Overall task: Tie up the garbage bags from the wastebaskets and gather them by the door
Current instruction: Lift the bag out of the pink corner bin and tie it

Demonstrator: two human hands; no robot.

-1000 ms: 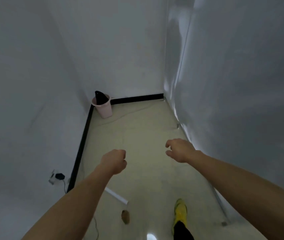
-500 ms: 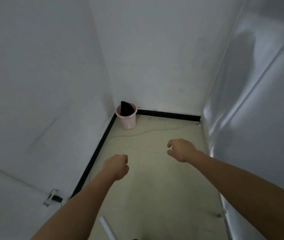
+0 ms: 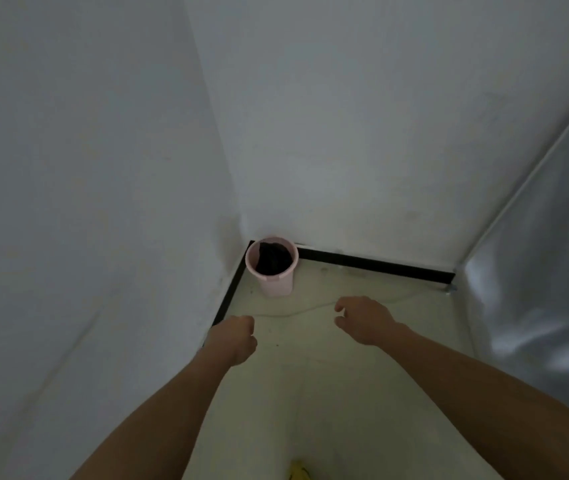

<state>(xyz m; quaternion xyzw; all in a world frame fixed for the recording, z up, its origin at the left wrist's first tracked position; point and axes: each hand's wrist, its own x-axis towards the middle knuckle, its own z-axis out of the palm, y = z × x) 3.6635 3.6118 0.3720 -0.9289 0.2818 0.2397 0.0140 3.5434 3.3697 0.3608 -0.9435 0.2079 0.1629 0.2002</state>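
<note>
From the head camera: one pink wastebasket (image 3: 272,271) stands upright in the far corner, where two white walls (image 3: 68,168) meet, and one black garbage bag (image 3: 273,259) sits inside it. One thin pale cord (image 3: 296,311) trails across the floor (image 3: 310,393) just near of the basket. Two bare hands reach forward — the left hand (image 3: 232,337) curled into an empty fist, the right hand (image 3: 362,320) loosely open, fingers bent, holding nothing. A yellow shoe tip (image 3: 298,472) shows at the near edge. Against half a second ago, the basket looms larger and its bag is seen from above — the white tube on the floor is gone from view.
</note>
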